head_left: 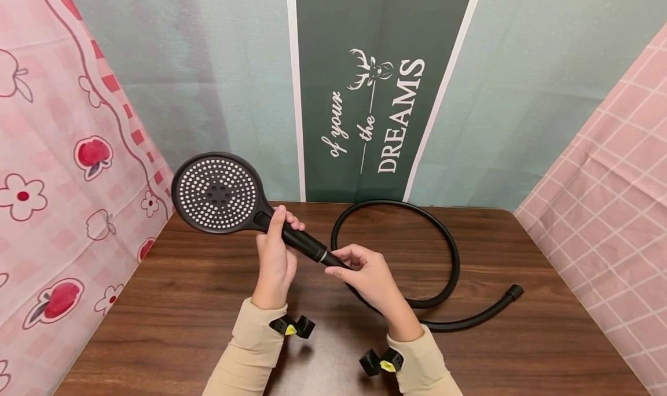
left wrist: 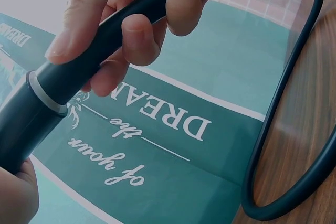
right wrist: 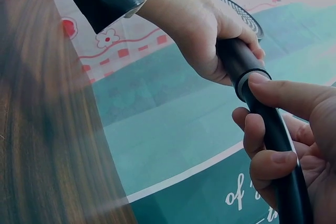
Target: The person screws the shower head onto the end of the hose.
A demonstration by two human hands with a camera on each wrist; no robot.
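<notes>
A black shower head (head_left: pixel 217 193) with a round face of white nozzles is raised over the table's left half. My left hand (head_left: pixel 276 257) grips its handle (head_left: pixel 304 242), thumb laid along the top. At the handle's lower end my right hand (head_left: pixel 367 274) holds the end of a black shower hose (head_left: pixel 452 239) between thumb and fingers. In the left wrist view a pale ring (left wrist: pixel 47 93) shows at the joint where hose end and handle meet. The right wrist view has the right thumb (right wrist: pixel 260 85) right at that joint. From there the hose loops across the table.
The hose's free end (head_left: pixel 515 292) lies on the right part of the wooden table (head_left: pixel 172 326). Behind the table hangs a green cloth (head_left: pixel 339 31) with white lettering. Pink patterned cloths (head_left: pixel 47 211) flank both sides. A small black camera is strapped to each wrist.
</notes>
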